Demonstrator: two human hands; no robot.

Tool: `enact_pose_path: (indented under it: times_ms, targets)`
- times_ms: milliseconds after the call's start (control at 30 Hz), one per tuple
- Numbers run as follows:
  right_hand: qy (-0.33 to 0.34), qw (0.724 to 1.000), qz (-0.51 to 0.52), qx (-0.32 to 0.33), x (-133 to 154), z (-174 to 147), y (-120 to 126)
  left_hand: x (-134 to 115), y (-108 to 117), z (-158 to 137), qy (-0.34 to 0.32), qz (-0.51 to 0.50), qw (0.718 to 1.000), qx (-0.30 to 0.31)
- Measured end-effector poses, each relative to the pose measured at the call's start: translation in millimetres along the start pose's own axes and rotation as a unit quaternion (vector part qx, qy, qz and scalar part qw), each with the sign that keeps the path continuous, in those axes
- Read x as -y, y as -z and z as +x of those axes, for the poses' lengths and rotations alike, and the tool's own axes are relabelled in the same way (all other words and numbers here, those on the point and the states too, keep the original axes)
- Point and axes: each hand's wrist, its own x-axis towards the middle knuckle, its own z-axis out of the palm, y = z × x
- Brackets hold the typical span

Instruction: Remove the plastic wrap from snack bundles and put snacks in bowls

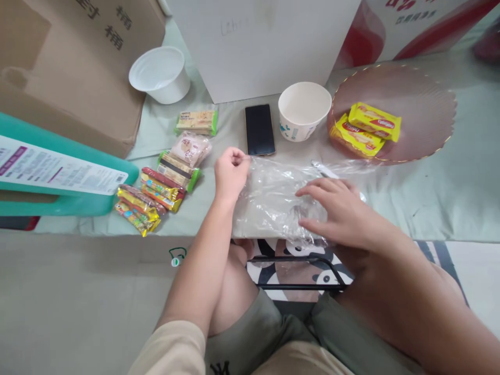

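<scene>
A clear plastic bag (273,198) lies crinkled and flat on the cloth-covered table before me. My left hand (232,174) pinches its upper left corner between thumb and fingers. Over the bag's right part hovers my right hand (339,211), fingers spread and curved; whether the fingertips touch the film is hard to tell. Partly hidden behind the right hand is a thin white and grey item (324,170) whose kind I cannot make out. Left of my left hand lie wrapped snacks: a pink-white packet (190,149), green-edged cracker packs (196,122) and yellow-red sausage-like sticks (142,205).
A black phone (260,130) and a white paper bowl (303,110) stand behind the bag. A pinkish scalloped tray (425,117) holds yellow snack packs (375,122). A white plastic tub (162,75), cardboard box (74,67), white box (265,47) and teal container (66,174) surround the area.
</scene>
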Motion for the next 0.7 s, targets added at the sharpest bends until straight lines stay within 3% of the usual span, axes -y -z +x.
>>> enact_pose_path:
  times_ms: [133, 300, 400, 533, 600, 700]
  targets:
    - [0.051, 0.991, -0.061, 0.110, 4, -18, -18, -9, 2, 8, 0.116, -0.081, 0.989, -0.052]
    - [0.062, 0.988, -0.121, 0.072, -1, -24, -46, -15, 9, 11, 0.146, -0.099, 0.981, -0.087]
    - [0.108, 0.990, -0.066, 0.065, -10, -22, -43, -15, 13, 12, 0.138, -0.114, 0.978, -0.107]
    - [0.160, 0.984, 0.067, 0.049, -22, -17, -28, -11, 13, 15, 0.153, -0.101, 0.980, -0.083]
    - [0.164, 0.977, 0.136, 0.017, -26, -14, -22, -5, 13, 17, 0.126, -0.088, 0.985, -0.081]
    - [0.134, 0.966, 0.216, -0.049, -32, -8, -18, 3, 19, 13, -0.016, -0.072, 0.990, -0.117]
